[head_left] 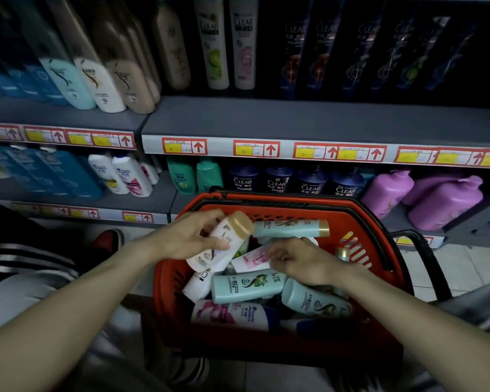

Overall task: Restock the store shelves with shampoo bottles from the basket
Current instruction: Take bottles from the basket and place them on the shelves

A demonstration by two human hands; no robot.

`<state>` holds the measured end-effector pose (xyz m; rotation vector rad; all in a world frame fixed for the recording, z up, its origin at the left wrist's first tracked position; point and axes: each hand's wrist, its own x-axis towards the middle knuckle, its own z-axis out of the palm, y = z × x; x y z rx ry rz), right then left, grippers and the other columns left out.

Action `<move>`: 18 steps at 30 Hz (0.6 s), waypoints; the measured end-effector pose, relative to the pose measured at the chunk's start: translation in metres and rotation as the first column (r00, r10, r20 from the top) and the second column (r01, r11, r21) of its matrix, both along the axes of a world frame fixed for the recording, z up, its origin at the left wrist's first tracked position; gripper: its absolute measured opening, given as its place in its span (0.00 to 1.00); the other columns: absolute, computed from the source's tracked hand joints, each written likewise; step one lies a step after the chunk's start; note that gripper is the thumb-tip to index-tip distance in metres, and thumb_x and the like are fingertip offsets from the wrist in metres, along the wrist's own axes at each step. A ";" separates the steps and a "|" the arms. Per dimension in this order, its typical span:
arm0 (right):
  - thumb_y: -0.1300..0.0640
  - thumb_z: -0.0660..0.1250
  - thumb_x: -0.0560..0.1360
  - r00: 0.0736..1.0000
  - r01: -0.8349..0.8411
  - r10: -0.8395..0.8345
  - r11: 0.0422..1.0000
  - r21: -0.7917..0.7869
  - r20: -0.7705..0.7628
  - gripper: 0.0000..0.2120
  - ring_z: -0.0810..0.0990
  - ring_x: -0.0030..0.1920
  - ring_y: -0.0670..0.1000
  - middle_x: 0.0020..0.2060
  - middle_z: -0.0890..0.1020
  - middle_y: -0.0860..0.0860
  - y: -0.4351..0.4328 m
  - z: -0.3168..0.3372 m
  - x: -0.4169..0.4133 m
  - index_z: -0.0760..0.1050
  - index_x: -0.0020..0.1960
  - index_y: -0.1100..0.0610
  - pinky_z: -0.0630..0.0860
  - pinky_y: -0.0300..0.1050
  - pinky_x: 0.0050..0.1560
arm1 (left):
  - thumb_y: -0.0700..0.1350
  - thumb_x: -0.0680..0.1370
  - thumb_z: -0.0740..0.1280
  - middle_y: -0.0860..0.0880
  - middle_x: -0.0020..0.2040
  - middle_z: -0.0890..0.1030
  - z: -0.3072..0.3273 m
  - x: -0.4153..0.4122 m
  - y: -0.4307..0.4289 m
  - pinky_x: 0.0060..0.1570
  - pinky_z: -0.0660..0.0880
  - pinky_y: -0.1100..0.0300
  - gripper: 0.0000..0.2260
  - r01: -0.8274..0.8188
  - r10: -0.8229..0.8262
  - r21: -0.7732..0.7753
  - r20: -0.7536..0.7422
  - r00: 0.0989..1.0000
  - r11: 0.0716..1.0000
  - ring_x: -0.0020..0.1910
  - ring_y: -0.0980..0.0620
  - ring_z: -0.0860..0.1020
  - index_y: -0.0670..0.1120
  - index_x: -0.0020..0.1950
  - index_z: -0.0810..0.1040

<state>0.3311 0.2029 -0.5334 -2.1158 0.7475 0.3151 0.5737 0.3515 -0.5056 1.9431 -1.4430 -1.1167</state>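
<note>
Where the red basket [167, 301] stands nearest, shampoo bottles lie heaped inside it, among them a teal bottle [246, 287]; above the heap the left hand [187, 239] grips a tilted white bottle [224, 244] with a gold cap, fingers and thumb wrapped round its body; the right hand [303, 261] curls its fingers on a pink-and-white bottle [252, 260] lying in the heap; beyond, the grey shelf [266, 120] carries upright bottles along its back.
</note>
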 end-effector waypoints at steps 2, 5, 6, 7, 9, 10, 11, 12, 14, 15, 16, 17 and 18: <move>0.51 0.72 0.79 0.994 0.068 -0.079 0.988 0.139 0.076 0.13 0.81 0.59 0.44 0.57 0.84 0.44 0.000 0.005 0.005 0.79 0.63 0.47 0.77 0.47 0.65 | 0.45 0.77 0.76 0.51 0.56 0.86 0.001 -0.007 -0.007 0.61 0.80 0.48 0.16 -0.156 0.145 -0.103 -0.103 0.984 0.982 0.57 0.53 0.84 0.50 0.63 0.78; 0.56 0.75 0.77 0.942 0.127 -0.230 0.919 0.374 0.243 0.16 0.84 0.57 0.45 0.56 0.86 0.49 0.001 0.017 0.014 0.79 0.63 0.54 0.79 0.42 0.60 | 0.41 0.78 0.74 0.45 0.55 0.87 0.006 -0.025 -0.018 0.50 0.85 0.46 0.16 -0.322 0.273 -0.096 -0.341 0.900 0.942 0.53 0.49 0.86 0.47 0.65 0.77; 0.58 0.76 0.76 0.913 0.148 -0.293 0.886 0.439 0.284 0.17 0.84 0.56 0.46 0.56 0.86 0.51 0.002 0.022 0.016 0.79 0.64 0.56 0.81 0.41 0.57 | 0.42 0.78 0.74 0.45 0.54 0.87 0.008 -0.031 -0.022 0.47 0.85 0.47 0.16 -0.352 0.294 -0.087 -0.390 0.873 0.932 0.52 0.48 0.87 0.47 0.65 0.78; 0.60 0.76 0.76 0.886 0.162 -0.346 0.856 0.490 0.310 0.17 0.85 0.56 0.48 0.55 0.86 0.53 0.003 0.026 0.016 0.79 0.64 0.58 0.82 0.41 0.55 | 0.43 0.78 0.74 0.44 0.53 0.87 0.010 -0.036 -0.026 0.45 0.85 0.49 0.15 -0.378 0.311 -0.076 -0.434 0.845 0.923 0.51 0.47 0.87 0.46 0.64 0.79; 0.61 0.76 0.75 0.858 0.189 -0.394 0.839 0.510 0.331 0.18 0.86 0.56 0.51 0.56 0.86 0.55 0.002 0.033 0.015 0.78 0.64 0.59 0.83 0.47 0.55 | 0.48 0.76 0.75 0.43 0.52 0.87 0.011 -0.046 -0.033 0.45 0.85 0.48 0.17 -0.413 0.333 -0.057 -0.499 0.800 0.909 0.49 0.44 0.87 0.45 0.63 0.81; 0.61 0.76 0.75 0.854 0.211 -0.402 0.848 0.486 0.331 0.19 0.86 0.56 0.52 0.56 0.85 0.56 0.001 0.035 0.014 0.78 0.65 0.58 0.84 0.51 0.56 | 0.51 0.74 0.75 0.42 0.52 0.87 0.012 -0.050 -0.036 0.47 0.85 0.45 0.19 -0.420 0.336 -0.049 -0.520 0.785 0.906 0.49 0.42 0.87 0.45 0.62 0.81; 0.62 0.76 0.75 0.848 0.237 -0.413 0.856 0.460 0.332 0.18 0.86 0.56 0.53 0.55 0.85 0.55 -0.001 0.037 0.012 0.78 0.64 0.58 0.83 0.54 0.56 | 0.53 0.73 0.76 0.42 0.52 0.87 0.013 -0.054 -0.039 0.50 0.84 0.43 0.21 -0.426 0.339 -0.047 -0.530 0.777 0.903 0.50 0.41 0.87 0.44 0.62 0.82; 0.62 0.76 0.75 0.839 0.259 -0.427 0.858 0.443 0.337 0.18 0.85 0.56 0.54 0.55 0.86 0.56 -0.004 0.039 0.010 0.79 0.63 0.58 0.83 0.55 0.57 | 0.54 0.72 0.76 0.42 0.53 0.87 0.015 -0.057 -0.042 0.51 0.84 0.41 0.22 -0.433 0.341 -0.049 -0.540 0.769 0.900 0.50 0.40 0.87 0.43 0.62 0.82; 0.65 0.76 0.75 0.820 0.274 -0.440 0.863 0.424 0.366 0.17 0.85 0.56 0.55 0.53 0.86 0.56 -0.010 0.044 0.007 0.79 0.62 0.59 0.82 0.56 0.59 | 0.52 0.72 0.76 0.42 0.54 0.87 0.020 -0.061 -0.045 0.53 0.84 0.42 0.21 -0.431 0.321 -0.063 -0.573 0.754 0.900 0.52 0.41 0.87 0.44 0.61 0.83; 0.66 0.75 0.75 0.808 0.276 -0.446 0.863 0.422 0.384 0.16 0.85 0.56 0.55 0.53 0.86 0.56 -0.013 0.047 0.006 0.79 0.61 0.59 0.82 0.56 0.60 | 0.51 0.73 0.76 0.42 0.55 0.87 0.024 -0.062 -0.046 0.53 0.84 0.45 0.20 -0.417 0.298 -0.070 -0.596 0.746 0.906 0.53 0.41 0.86 0.44 0.62 0.83; 0.66 0.75 0.75 0.792 0.280 -0.459 0.858 0.430 0.401 0.16 0.86 0.56 0.54 0.53 0.87 0.56 -0.015 0.050 0.004 0.80 0.61 0.59 0.82 0.54 0.60 | 0.48 0.74 0.76 0.42 0.57 0.87 0.028 -0.063 -0.046 0.54 0.84 0.48 0.19 -0.401 0.271 -0.080 -0.615 0.740 0.913 0.55 0.42 0.86 0.44 0.63 0.82; 0.66 0.74 0.76 0.774 0.285 -0.477 0.850 0.443 0.417 0.15 0.86 0.56 0.54 0.53 0.87 0.56 -0.018 0.054 0.003 0.80 0.62 0.59 0.82 0.53 0.59 | 0.45 0.75 0.76 0.42 0.58 0.86 0.033 -0.065 -0.047 0.54 0.83 0.51 0.18 -0.388 0.250 -0.090 -0.628 0.737 0.917 0.57 0.42 0.85 0.43 0.63 0.82; 0.66 0.74 0.76 0.755 0.288 -0.493 0.842 0.456 0.433 0.15 0.86 0.56 0.55 0.53 0.87 0.56 -0.020 0.058 0.000 0.80 0.61 0.59 0.82 0.52 0.59 | 0.42 0.75 0.75 0.41 0.59 0.86 0.037 -0.066 -0.046 0.54 0.83 0.52 0.18 -0.380 0.236 -0.092 -0.645 0.727 0.920 0.58 0.42 0.85 0.42 0.64 0.81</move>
